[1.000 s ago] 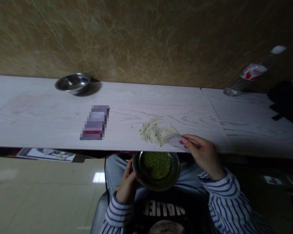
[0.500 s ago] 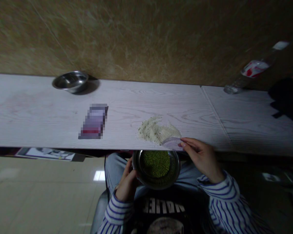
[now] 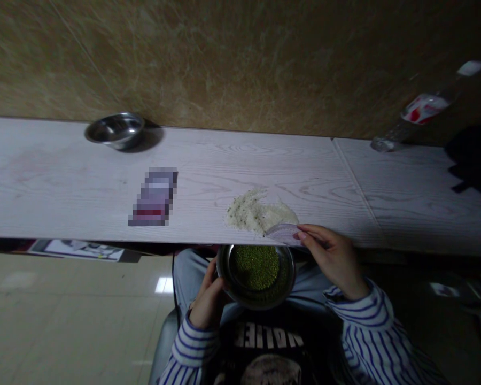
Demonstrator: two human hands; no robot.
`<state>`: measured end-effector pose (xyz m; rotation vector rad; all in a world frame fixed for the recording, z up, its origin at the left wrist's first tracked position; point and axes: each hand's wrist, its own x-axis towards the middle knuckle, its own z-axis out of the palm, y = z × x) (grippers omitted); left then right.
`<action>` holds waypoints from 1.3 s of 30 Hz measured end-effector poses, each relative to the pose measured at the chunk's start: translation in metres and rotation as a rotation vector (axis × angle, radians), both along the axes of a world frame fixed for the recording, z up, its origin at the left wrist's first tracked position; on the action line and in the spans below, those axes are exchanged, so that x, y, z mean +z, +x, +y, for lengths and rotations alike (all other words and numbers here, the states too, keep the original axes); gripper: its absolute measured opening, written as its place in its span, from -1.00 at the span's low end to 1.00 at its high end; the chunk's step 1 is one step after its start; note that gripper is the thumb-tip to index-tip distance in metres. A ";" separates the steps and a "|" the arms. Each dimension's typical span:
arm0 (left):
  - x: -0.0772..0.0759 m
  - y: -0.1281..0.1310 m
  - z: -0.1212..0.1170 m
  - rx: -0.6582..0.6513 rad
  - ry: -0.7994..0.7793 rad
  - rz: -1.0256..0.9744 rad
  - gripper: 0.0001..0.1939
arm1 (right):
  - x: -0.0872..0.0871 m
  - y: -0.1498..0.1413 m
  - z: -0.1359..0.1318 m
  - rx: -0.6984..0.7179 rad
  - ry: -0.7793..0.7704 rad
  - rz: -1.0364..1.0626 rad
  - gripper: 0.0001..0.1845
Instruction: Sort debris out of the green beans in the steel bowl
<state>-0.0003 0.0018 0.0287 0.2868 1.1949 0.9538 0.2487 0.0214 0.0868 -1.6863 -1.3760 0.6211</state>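
Observation:
My left hand [image 3: 210, 299] grips the rim of a metal bowl [image 3: 256, 302] over my lap, just below the table's front edge. Inside the bowl lie many green mung beans [image 3: 258, 267]. Between thumb and fingers, my right hand [image 3: 328, 251] pinches a clear, thin protractor [image 3: 282, 232], whose curved side rests against a spread pile of white rice [image 3: 260, 211]. A few dark green beans are scattered through the left part of that pile. The right hand's lower fingers are partly hidden behind the thumb.
A second metal bowl [image 3: 116, 131] stands near the wall at the back left. In front of it lies a flat, pixelated phone-like item [image 3: 154, 197]. A plastic bottle [image 3: 423, 109] stands at the right beside a dark object [image 3: 473, 160]. The pale wooden table [image 3: 200, 155] runs across the view.
The view has shifted slightly, so the table and what stands on it sit a little higher. Both hands keep their holds, and the pile looks nearly the same.

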 end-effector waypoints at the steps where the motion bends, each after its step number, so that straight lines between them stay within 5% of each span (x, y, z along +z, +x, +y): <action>1: 0.000 0.000 0.000 0.004 -0.001 0.001 -0.24 | 0.000 0.000 0.000 0.003 0.002 -0.008 -0.70; 18: 0.003 -0.002 0.001 0.023 0.017 -0.018 -0.34 | -0.009 -0.017 0.018 0.038 0.030 0.004 -0.72; 28: 0.003 -0.001 0.001 0.033 0.026 -0.016 -0.39 | -0.003 0.003 0.008 -0.052 0.013 -0.012 -0.69; 39: 0.006 0.000 0.001 0.017 0.011 -0.005 -0.38 | 0.002 -0.005 -0.004 0.038 0.027 -0.080 -0.74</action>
